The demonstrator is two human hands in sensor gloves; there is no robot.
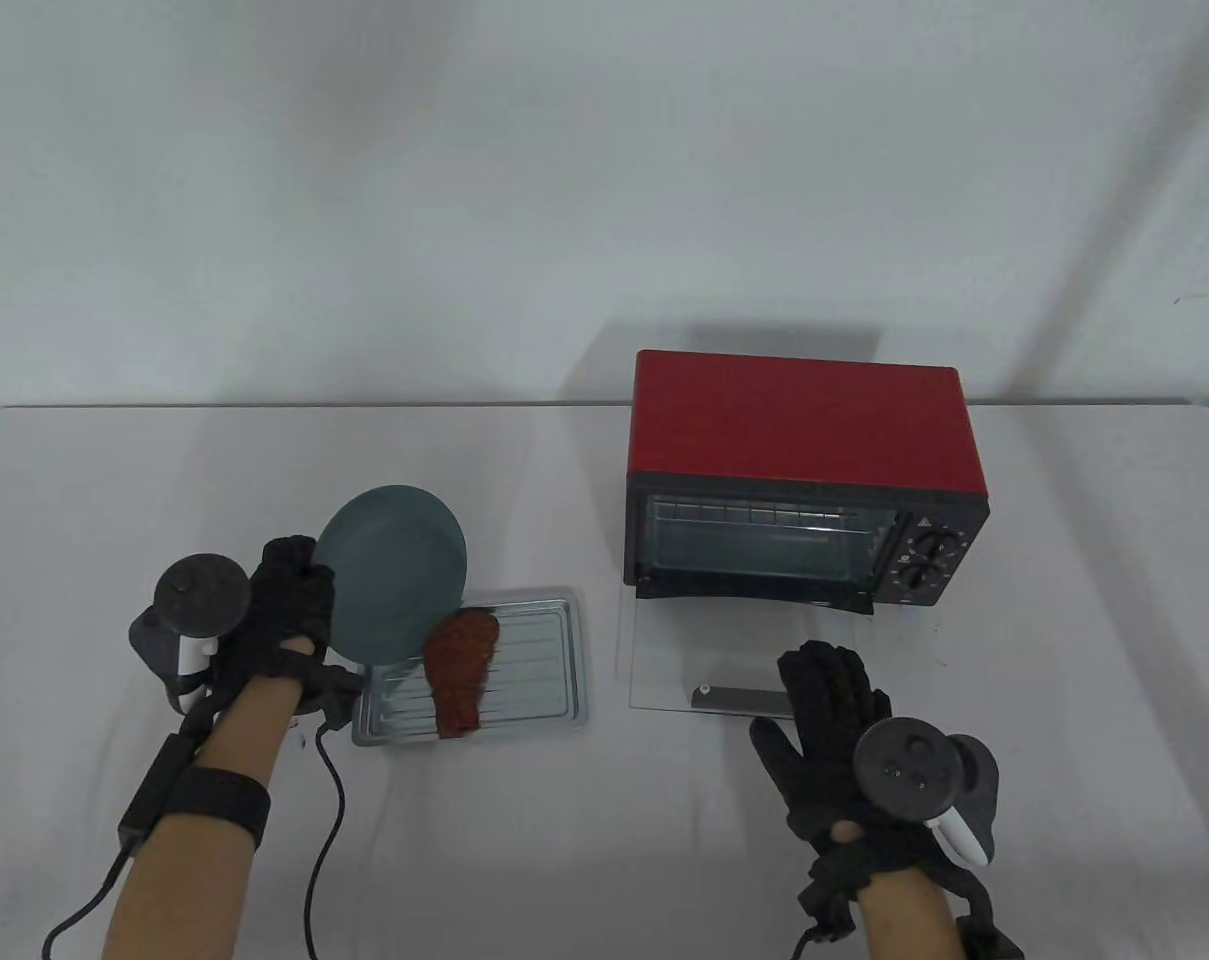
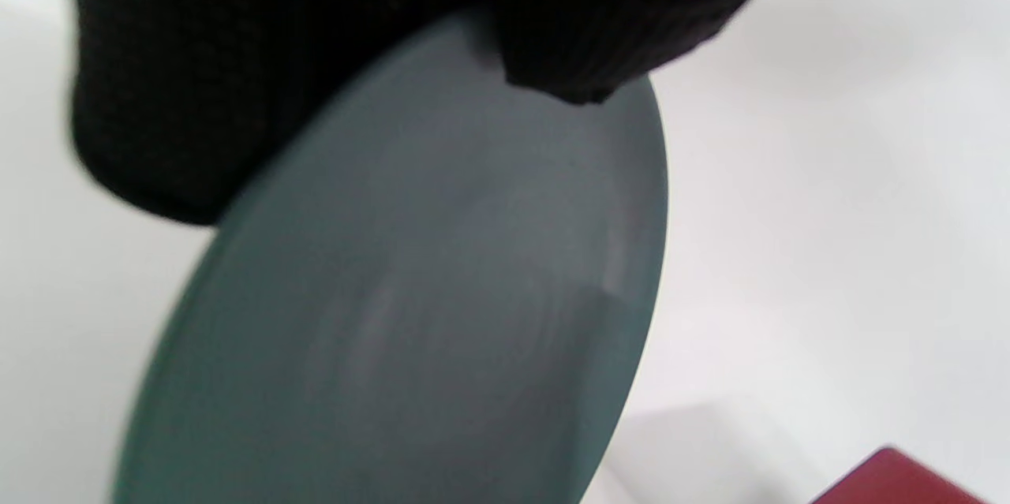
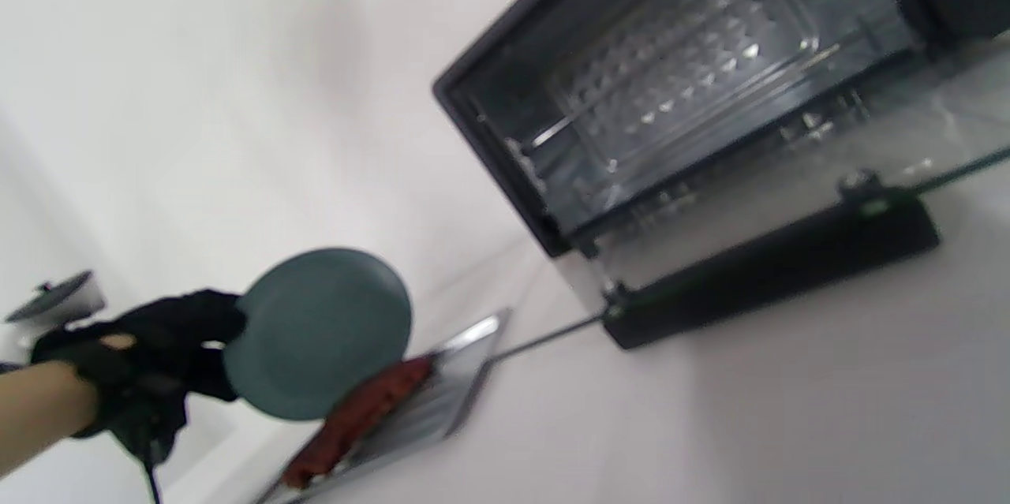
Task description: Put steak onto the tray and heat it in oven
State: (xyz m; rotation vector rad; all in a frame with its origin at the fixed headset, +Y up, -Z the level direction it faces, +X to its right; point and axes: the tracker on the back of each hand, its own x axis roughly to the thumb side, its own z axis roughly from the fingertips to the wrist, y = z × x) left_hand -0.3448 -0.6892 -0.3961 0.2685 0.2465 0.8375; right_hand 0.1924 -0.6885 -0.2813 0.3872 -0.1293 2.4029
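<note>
The fingers (image 1: pixel 832 672) of the right hand (image 1: pixel 836 740) lie straight and a little spread at the near right of the desk (image 1: pixel 604 850), holding nothing, with their tips at the near edge of the glass oven door (image 1: pixel 704 650), just beside its black handle (image 1: pixel 739 700); whether they touch the glass I cannot tell. To the left, the left hand (image 1: pixel 289 610) is clamped with curled fingers on the rim of the grey-green plate (image 1: pixel 394 575), which is lifted and tilted steeply down toward the right, above the left part of the metal tray (image 1: pixel 554 665). The steak (image 1: pixel 461 672) is on the tray, lying long from near to far, and its far end is just at the low edge of the plate; if it is fully free of the plate is hard to say. Farther to the right stands the red oven (image 1: pixel 804 470), its door folded down flat on the desk and the inside empty, with the wire rack visible in the right wrist view. By my judgement the first step, bringing the steak onto the tray, is at its end. The next move asks to put the plate away on the desk, then to take the tray by its edges, keep it level so the steak does not slide, and carry it to the right into the open oven before closing the door and setting the knobs (image 1: pixel 932 560).
</note>
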